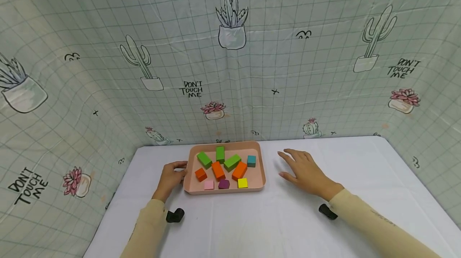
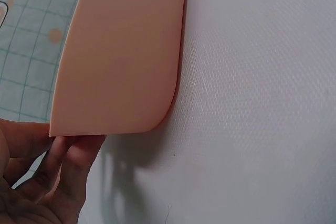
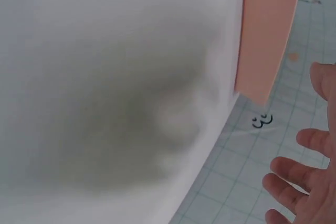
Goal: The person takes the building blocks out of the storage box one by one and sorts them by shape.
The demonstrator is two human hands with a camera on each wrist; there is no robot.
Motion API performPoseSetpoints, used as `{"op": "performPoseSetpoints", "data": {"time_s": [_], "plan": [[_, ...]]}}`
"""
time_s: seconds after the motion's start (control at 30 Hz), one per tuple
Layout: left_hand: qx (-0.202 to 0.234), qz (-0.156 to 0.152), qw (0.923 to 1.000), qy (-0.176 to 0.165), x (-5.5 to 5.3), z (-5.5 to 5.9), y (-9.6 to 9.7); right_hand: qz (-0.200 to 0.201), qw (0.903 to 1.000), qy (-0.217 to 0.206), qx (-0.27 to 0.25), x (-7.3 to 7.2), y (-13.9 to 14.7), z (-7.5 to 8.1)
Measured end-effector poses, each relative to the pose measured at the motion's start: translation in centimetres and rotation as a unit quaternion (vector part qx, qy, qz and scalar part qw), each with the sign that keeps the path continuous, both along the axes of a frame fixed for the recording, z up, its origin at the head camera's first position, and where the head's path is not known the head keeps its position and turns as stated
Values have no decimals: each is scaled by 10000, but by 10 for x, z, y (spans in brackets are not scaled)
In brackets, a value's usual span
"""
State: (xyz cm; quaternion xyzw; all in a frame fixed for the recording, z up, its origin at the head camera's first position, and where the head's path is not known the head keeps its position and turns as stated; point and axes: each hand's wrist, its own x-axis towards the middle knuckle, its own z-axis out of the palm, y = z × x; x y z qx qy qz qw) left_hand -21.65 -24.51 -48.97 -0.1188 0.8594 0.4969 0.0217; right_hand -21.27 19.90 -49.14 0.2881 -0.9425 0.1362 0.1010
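1. Head view: the left hand (image 1: 172,177) touched the left end of the tray (image 1: 227,192), perhaps to steady it; whether its fingers pinched the rim, I could not tell.
2. Loosely spread, the right hand (image 1: 304,172) held nothing; it hovered near the tray's right end, a gap between, perhaps placed to match the left.
3. Flat on the table (image 1: 230,226), the tray lay lengthwise between the hands, so each end faced one.
4. Its raised rim probably kept the blocks together: green blocks (image 1: 204,160) behind, orange blocks (image 1: 218,171) in front of them, a teal block (image 1: 251,161) at right, and pink (image 1: 209,185), purple (image 1: 224,184) and yellow (image 1: 243,183) blocks along the near side.
5. Behind, a printed cloth (image 1: 266,62) hung, likely as a plain backdrop.
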Motion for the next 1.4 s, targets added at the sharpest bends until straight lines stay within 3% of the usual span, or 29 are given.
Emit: {"op": "performPoseSetpoints", "data": {"time_s": [0.43, 0.93, 1.4], "plan": [[-35, 24, 10000, 20, 1, 1, 2, 120, 9998, 145, -40, -10, -26, 5], [59, 34, 10000, 61, 0, -1, 1, 252, 9990, 347, -154, -20, -52, 0], [77, 88, 9999, 69, 0, 0, 3, 378, 9987, 221, -261, -27, -72, 1]]}}
